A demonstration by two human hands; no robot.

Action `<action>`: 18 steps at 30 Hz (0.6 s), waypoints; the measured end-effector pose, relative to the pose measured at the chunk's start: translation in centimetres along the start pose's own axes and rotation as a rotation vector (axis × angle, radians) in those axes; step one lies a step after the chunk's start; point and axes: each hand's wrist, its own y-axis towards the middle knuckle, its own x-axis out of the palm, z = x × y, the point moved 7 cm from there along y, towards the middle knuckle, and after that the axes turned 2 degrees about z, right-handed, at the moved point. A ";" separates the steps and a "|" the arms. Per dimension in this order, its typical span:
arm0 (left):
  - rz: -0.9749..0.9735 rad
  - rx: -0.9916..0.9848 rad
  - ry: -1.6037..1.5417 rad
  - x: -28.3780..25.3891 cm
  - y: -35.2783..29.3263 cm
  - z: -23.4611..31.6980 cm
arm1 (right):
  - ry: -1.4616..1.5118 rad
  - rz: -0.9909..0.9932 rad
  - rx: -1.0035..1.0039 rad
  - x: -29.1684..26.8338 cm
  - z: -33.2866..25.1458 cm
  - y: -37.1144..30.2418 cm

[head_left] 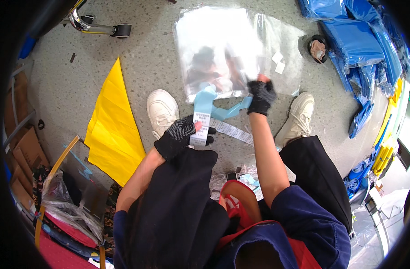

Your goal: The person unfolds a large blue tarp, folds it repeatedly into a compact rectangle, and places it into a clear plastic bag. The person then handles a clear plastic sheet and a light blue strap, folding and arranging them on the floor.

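Note:
My left hand (179, 135), in a black fingerless glove with grey dots, grips a strip of white printed labels (201, 123) with the thumb on top. Its pale blue backing (205, 96) curls up above the hand and bends away to the right. Another length of the label strip (234, 132) trails between my shoes. My right hand (262, 95), gloved the same way, is slightly blurred over the lower right of a stack of clear plastic bags (200, 54). Its fingers are curled closed; whatever they pinch is hidden. Two small white labels (279, 67) lie on the bags.
Yellow folded sheeting (111, 121) lies on the speckled floor at left. Blue plastic-wrapped packages (353, 45) pile up at far right, beside a small dark bowl (318, 48). A chair's caster (121, 31) stands at upper left. Cardboard (30, 150) leans at the left edge.

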 end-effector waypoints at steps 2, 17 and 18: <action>0.008 0.065 -0.001 -0.5 0.5 0.4 | 0.106 0.250 -0.103 -5.7 0.1 2.2; 0.206 0.313 0.466 0.0 -0.4 3.1 | -0.269 -0.912 -0.351 6.4 -5.1 -11.9; 0.216 0.345 0.508 0.0 -0.6 3.6 | -0.322 -0.991 -0.334 6.4 -4.6 -11.9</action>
